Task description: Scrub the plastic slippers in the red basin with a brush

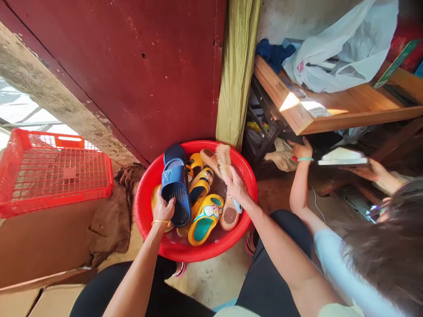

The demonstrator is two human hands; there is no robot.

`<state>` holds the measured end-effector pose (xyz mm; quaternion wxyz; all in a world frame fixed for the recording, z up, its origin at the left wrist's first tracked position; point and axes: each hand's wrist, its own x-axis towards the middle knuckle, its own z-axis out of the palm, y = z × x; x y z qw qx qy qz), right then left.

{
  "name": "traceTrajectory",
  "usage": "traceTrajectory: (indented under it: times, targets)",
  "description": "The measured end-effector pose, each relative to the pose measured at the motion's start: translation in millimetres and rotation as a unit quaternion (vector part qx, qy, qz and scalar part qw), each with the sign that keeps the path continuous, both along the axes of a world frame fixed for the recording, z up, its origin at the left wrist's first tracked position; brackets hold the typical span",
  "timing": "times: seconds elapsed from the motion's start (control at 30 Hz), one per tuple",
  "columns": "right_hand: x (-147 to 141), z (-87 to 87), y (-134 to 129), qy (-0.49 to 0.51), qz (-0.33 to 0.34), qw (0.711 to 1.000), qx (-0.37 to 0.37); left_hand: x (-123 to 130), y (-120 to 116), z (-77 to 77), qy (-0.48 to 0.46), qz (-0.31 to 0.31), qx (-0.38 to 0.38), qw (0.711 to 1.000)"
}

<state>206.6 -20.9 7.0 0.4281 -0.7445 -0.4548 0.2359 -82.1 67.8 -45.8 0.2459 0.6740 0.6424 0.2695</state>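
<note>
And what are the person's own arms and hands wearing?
There are no gloves. The left hand has a thin yellow bracelet at its wrist; none shows by the right hand. A pale green sleeve shows high on the right arm, leaving the forearm bare.

The head camera looks down (fairly near) over the red basin.

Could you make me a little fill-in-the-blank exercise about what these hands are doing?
1. The left hand holds a ____ slipper.
2. The right hand grips a ____ with pale bristles.
3. The basin holding yellow slippers is ____ in colour.
4. In the picture, the plastic crate is to the ____ of the basin.

Missing words: blue; brush; red; left.
</note>
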Motion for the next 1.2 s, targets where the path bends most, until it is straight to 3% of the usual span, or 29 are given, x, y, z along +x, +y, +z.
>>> traceTrajectory:
  times: [0.1, 0.2, 0.3, 0.37, 0.43, 0.5, 0.63, 0.8, 0.93, 1.07, 1.2]
  targets:
    - [20, 9.7, 5, 0.125, -0.083, 0.988, -0.046, -4, 3, 9.7, -0.035, 0.007, 0.004, 0.999]
    - [26, 16.2, 3, 0.185, -0.094, 0.978, -0.033, -6, -5, 33.3, -0.012, -0.006, 0.152, 0.988]
    - [19, 14.0, -1, 0.198, -0.074, 0.976, -0.047, 8, -29, 52.9, -0.011, -0.103, 0.246, 0.964]
    - [12, 10.9, -3, 0.193, -0.036, 0.978, -0.066, 27, -50, 52.0, -0.031, -0.227, 0.196, 0.953]
    - [10, 10.2, -4, 0.188, -0.029, 0.980, -0.062, 49, -67, 39.4, -0.003, -0.332, 0.129, 0.935]
    - [12, 13.3, -4, 0.190, -0.065, 0.979, -0.038, 68, -76, 21.8, 0.059, -0.368, 0.080, 0.924]
    - [21, 22.0, -7, 0.201, -0.087, 0.975, -0.026, 89, -69, 2.3, 0.171, -0.319, -0.005, 0.932]
    - [14, 15.0, -17, 0.184, -0.022, 0.981, -0.057, 96, -54, 11.3, 0.213, -0.362, -0.075, 0.904]
    - [0, 9.3, -19, 0.154, 0.041, 0.982, -0.101, 102, -51, 15.7, 0.293, -0.308, -0.136, 0.895]
    - [5, 15.5, -14, 0.113, 0.029, 0.987, -0.110, 104, -52, 19.7, 0.368, -0.265, -0.121, 0.883]
    - [25, 22.5, -11, 0.110, 0.003, 0.990, -0.089, 113, -52, 29.7, 0.322, -0.304, -0.046, 0.895]
